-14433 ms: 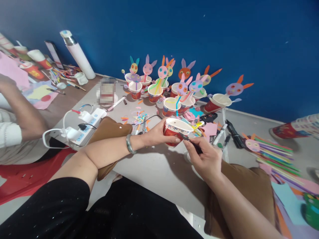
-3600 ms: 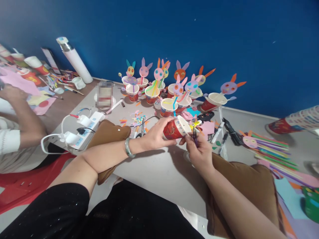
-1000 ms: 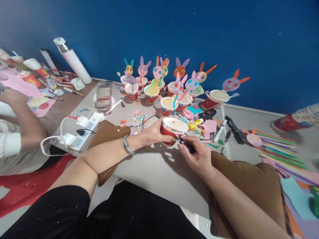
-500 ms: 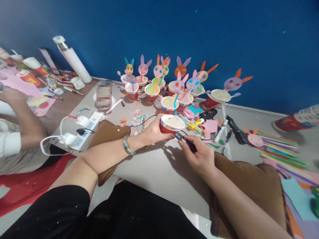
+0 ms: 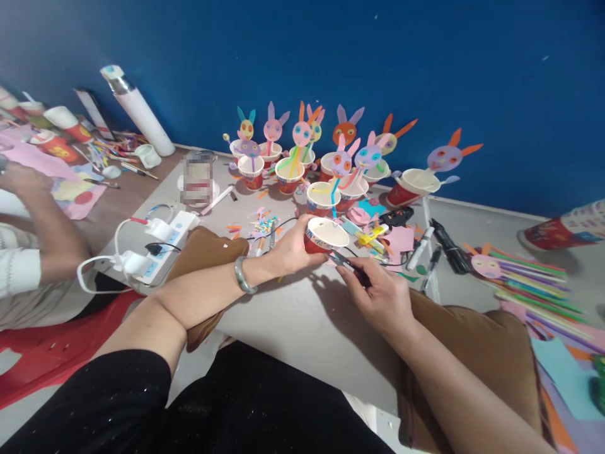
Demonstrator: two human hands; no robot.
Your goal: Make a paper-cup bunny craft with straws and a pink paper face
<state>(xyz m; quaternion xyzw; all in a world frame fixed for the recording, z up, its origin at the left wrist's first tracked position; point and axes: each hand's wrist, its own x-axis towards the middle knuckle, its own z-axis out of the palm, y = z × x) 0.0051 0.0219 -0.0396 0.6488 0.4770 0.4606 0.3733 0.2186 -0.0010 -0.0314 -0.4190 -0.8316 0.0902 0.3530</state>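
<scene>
Wrapped around the left side of a red paper cup (image 5: 328,233), my left hand (image 5: 297,243) holds it above the grey table, its pale inside tilted toward me. In my right hand (image 5: 378,287) is a black-handled blade tool (image 5: 361,275), its metal tip at the cup's lower right side. I cannot tell whether it is a knife or scissors. Behind the cup stand several finished-looking paper cups with rabbit heads, among them one with a lilac head (image 5: 341,164) and blue strip, and one with a pink head (image 5: 302,134).
A power strip (image 5: 172,239) with plugs and cables lies at the left. Brown cushions (image 5: 466,353) flank my arms. Paper scraps, a yellow marker (image 5: 372,235) and pens lie beyond the cup. Coloured strips (image 5: 534,277) spread at the right. A co-worker's arm (image 5: 59,233) rests at far left.
The cup in my left hand has tilted slightly. The blade tool in my right hand has shifted a little at the cup's lower edge. The view has moved slightly.
</scene>
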